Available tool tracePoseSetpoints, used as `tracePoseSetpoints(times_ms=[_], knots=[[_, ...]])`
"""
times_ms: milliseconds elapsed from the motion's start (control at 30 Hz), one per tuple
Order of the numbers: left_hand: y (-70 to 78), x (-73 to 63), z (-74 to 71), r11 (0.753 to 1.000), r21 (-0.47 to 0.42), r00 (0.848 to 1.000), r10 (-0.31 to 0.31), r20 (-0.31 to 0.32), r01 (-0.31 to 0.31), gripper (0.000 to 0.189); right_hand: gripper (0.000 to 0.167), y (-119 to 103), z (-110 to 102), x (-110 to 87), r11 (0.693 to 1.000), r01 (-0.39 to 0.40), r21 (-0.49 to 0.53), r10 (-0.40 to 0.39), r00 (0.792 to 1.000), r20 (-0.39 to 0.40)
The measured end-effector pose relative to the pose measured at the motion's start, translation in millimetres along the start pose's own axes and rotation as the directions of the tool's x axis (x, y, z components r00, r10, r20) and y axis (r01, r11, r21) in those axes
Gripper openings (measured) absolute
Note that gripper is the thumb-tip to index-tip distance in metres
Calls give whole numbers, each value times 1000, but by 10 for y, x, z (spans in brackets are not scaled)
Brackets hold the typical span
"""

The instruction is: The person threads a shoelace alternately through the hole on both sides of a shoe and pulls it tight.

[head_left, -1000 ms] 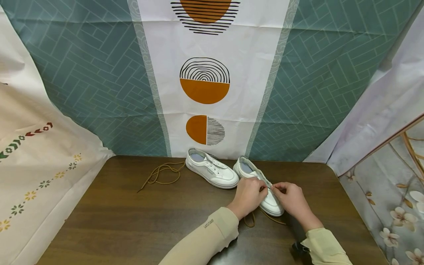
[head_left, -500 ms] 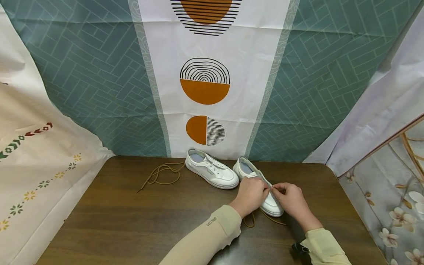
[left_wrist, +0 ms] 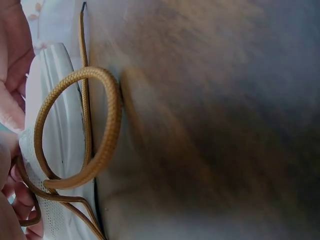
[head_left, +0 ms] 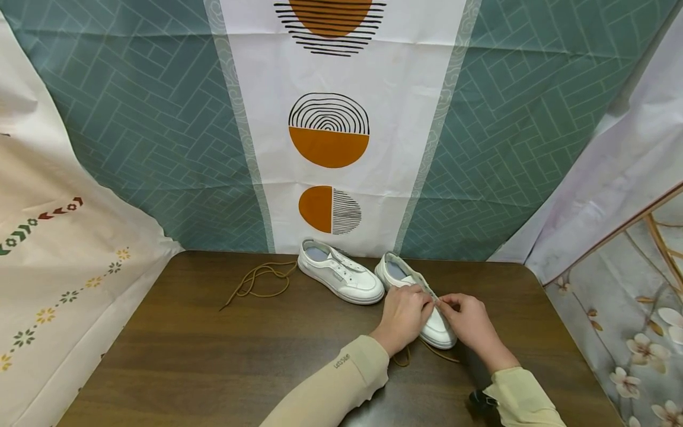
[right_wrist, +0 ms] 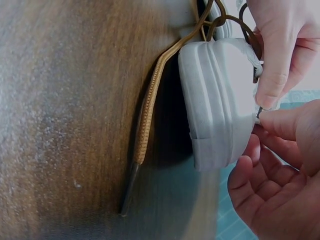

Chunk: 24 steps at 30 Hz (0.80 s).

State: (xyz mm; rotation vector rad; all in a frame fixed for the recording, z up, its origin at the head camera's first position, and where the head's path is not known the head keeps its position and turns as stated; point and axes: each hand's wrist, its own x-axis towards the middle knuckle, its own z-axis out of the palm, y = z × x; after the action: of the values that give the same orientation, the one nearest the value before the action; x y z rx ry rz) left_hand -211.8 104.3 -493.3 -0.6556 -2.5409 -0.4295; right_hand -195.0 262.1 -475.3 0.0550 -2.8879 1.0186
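Note:
Both hands meet over the eyelets of a white lace-up shoe (head_left: 440,332), the right one of a pair. My left hand (head_left: 402,314) pinches a brown shoelace (left_wrist: 102,150), which loops out from its fingers beside the shoe. A small dark tip shows between the two thumbs in the right wrist view. My right hand (head_left: 469,323) pinches the shoe's edge at the eyelets, thumb on top and fingers along the side. Whether its fingertips also touch the lace tip I cannot tell. The other lace end (right_wrist: 147,120), with a dark tip, lies on the table.
A second white shoe (head_left: 341,276), with no lace in its eyelets, stands to the left. Beyond it a loose brown lace (head_left: 261,279) lies on the wooden table (head_left: 213,367). A patterned cloth (head_left: 331,71) hangs behind the table's back edge.
My left hand has shifted slightly right, closer to the right fingertips. The right hand and both shoes have stayed in place.

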Motion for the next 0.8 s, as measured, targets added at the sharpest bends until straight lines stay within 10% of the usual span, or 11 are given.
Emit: tracePoseSetpoints(times_ms=[800], knots=[[-35, 2, -82, 997, -81, 997, 22, 68, -17, 13, 21, 8, -3, 22, 990, -73, 122, 69, 997, 34]])
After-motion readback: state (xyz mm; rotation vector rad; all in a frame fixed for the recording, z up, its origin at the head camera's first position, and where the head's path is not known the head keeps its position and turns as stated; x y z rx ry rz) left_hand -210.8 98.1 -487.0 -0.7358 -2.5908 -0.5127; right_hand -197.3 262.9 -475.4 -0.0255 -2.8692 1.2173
